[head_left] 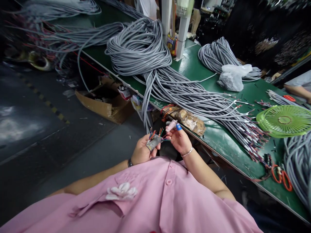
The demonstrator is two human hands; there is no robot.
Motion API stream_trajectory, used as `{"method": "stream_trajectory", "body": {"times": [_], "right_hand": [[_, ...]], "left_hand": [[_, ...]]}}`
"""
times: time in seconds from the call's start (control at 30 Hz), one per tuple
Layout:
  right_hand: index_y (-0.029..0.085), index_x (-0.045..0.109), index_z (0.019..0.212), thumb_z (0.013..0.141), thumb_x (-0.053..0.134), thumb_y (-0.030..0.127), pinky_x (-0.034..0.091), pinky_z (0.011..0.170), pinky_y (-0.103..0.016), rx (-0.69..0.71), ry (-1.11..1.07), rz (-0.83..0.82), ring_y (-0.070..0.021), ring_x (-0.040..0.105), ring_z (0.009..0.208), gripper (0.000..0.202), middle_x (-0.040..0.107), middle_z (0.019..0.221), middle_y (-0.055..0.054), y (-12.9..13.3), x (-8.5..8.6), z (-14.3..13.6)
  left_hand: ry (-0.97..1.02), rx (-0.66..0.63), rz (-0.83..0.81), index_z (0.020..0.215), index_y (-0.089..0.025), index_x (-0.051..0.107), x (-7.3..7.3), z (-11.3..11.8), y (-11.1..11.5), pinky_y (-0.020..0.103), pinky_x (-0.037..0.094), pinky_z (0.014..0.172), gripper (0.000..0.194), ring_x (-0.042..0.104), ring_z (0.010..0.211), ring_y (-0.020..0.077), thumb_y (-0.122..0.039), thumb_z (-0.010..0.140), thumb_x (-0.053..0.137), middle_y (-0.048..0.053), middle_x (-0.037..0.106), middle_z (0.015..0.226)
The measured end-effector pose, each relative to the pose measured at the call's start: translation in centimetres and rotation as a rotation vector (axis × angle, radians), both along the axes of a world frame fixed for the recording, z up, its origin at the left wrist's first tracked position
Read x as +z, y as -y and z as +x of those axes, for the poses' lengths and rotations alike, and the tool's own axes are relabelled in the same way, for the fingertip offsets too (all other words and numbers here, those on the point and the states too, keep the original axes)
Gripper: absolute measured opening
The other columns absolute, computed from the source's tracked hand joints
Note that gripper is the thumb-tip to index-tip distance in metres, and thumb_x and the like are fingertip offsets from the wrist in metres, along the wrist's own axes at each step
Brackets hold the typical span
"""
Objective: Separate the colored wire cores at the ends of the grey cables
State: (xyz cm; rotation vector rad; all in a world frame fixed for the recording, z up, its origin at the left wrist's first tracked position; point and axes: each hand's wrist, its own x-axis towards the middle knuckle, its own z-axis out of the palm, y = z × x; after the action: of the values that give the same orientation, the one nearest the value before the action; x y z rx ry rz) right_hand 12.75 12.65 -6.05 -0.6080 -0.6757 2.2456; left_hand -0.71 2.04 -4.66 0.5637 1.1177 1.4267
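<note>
One grey piece (153, 142) with many thin coloured wires (160, 132) fanning from it: located nearer the wearer than the large coil (139, 48), just off the edge of the green surface (187, 63). Wire colours noted: orange, red, green, blue.

Left hand (142, 150): grip closed around the grey piece, thumb and fingers on either side; dark watch at the wrist. Right hand (180, 139): fingers curled, tips at the wires on the right of the grey piece; opening small, but cannot tell whether the grip has a wire pinched. One finger bears a blue cover (178, 126), another a pinkish-white wrapping (171, 125). Bracelet at the wrist.

Grey cables (146, 106) hang from beside the large coil over the surface edge, down toward the left hand. Longer cables run rightward from the large coil, ending in stripped tips (252, 137) with white and dark red parts. Brown wrapped bundle (188, 119): on the edge, right of and nearer than the large coil.

Farther right of the large coil: second coil (217, 55), clear plastic bag (233, 77), green fan (284, 120), orange-handled scissors (282, 177). Below and left of it: open cardboard box (104, 100). Another person's forearm (297, 91) shows at far right.
</note>
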Motion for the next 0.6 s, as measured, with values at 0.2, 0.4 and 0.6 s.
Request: {"method": "stream_trajectory", "body": {"times": [0.2, 0.4, 0.6], "right_hand": [[0.017, 0.067, 0.095, 0.083, 0.063, 0.047, 0.047, 0.059, -0.02, -0.064, 0.047, 0.077, -0.0094, 0.054, 0.066, 0.033, 0.065, 0.085, -0.004, 0.2, 0.2, 0.1], [0.016, 0.068, 0.094, 0.08, 0.065, 0.05, 0.047, 0.058, -0.02, -0.065, 0.097, 0.073, -0.01, 0.055, 0.066, 0.037, 0.066, 0.084, -0.004, -0.1, 0.7, -0.2], [0.018, 0.066, 0.092, 0.078, 0.067, 0.053, 0.047, 0.059, -0.023, -0.065, 0.084, -0.027, -0.0113, 0.058, 0.066, 0.038, 0.069, 0.087, -0.004, -0.3, 0.6, -1.0]], "left_hand": [[-0.047, 0.041, 0.019, 0.086, -0.017, 0.058, 0.1, 0.4, -0.3, 0.015, 0.024, 0.03, 0.025, 0.042, 0.032, 0.0034, -0.037, 0.075, 0.069, -0.003, 0.062, 0.06], [-0.064, 0.065, 0.026, 0.085, -0.017, 0.059, 0.1, 0.6, -0.7, 0.016, 0.028, 0.031, 0.023, 0.043, 0.033, 0.0042, -0.036, 0.075, 0.068, -0.003, 0.062, 0.06], [-0.157, 0.1, 0.031, 0.082, -0.019, 0.059, 0.1, 0.6, -1.0, 0.017, 0.027, 0.031, 0.019, 0.043, 0.033, 0.0045, -0.035, 0.075, 0.067, -0.004, 0.061, 0.061]]}}
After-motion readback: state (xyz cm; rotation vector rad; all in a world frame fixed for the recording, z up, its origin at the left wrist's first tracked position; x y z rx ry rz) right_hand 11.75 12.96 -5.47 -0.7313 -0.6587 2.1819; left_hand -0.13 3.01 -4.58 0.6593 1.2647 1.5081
